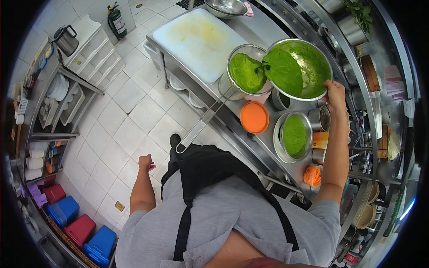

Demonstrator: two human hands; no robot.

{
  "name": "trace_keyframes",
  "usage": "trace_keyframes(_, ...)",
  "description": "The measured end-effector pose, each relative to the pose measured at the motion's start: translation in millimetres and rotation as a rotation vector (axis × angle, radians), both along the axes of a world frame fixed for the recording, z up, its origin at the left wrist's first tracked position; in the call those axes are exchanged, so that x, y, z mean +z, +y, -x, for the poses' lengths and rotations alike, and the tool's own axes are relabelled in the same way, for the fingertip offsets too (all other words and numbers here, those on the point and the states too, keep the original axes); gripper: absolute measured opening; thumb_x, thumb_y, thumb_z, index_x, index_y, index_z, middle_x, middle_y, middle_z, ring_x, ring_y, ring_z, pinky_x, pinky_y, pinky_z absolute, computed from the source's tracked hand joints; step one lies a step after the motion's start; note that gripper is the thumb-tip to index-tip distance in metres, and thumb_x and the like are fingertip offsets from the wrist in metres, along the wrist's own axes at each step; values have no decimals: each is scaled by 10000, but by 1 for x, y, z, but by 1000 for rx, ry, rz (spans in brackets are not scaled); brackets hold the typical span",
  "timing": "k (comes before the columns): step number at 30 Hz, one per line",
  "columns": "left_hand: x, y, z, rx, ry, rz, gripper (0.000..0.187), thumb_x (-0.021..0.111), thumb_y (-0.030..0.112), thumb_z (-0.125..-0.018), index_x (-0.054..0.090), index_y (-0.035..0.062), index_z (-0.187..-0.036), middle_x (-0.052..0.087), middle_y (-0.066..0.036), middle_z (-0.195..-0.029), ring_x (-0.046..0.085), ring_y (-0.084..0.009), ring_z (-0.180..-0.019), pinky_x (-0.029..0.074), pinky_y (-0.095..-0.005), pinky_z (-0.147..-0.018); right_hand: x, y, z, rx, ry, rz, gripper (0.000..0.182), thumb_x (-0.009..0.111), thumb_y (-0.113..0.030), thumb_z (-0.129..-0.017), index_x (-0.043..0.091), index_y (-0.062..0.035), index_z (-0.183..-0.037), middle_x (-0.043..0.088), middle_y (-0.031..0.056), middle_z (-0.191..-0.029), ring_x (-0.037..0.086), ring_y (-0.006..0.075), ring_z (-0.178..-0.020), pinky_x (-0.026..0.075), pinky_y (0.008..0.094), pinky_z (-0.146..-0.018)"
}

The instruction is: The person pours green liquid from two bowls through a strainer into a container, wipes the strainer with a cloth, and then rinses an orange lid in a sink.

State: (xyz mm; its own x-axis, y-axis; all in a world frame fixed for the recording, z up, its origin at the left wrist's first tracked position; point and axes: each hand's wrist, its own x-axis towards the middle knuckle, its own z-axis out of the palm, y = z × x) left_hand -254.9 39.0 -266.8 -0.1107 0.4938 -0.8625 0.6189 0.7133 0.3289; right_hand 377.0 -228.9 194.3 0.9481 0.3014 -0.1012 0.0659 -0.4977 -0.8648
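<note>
Grey shirt's being worn nearest; far right, bowl's being tipped over strainer, rim gripped by right hand (slow pouring's being advised!). Left hand's being held loose, empty.

Free room above the cutting board, 1 strainer handle across the counter edge

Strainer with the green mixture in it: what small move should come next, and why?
Perhaps the left hand should steady the strainer by its handle. The right hand holds the metal bowl tipped over it, with plenty of green mixture left in the bowl, while the handle juts out unheld and the left hand is empty.
</note>
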Motion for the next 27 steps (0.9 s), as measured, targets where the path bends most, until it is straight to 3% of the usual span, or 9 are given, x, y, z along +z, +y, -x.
trace_keyframes(27, -5, 0, -1, 7, 3, 11, 357, 552, 272, -880, 513, -66, -988, 635, -243, -867, 660, -358, -603, 468, -376, -426, 1, 4, 0, 20, -5, 11, 143, 545, -98, -834, 610, 28, -851, 651, 103, -733, 641, 159, -546, 571, 287, -457)
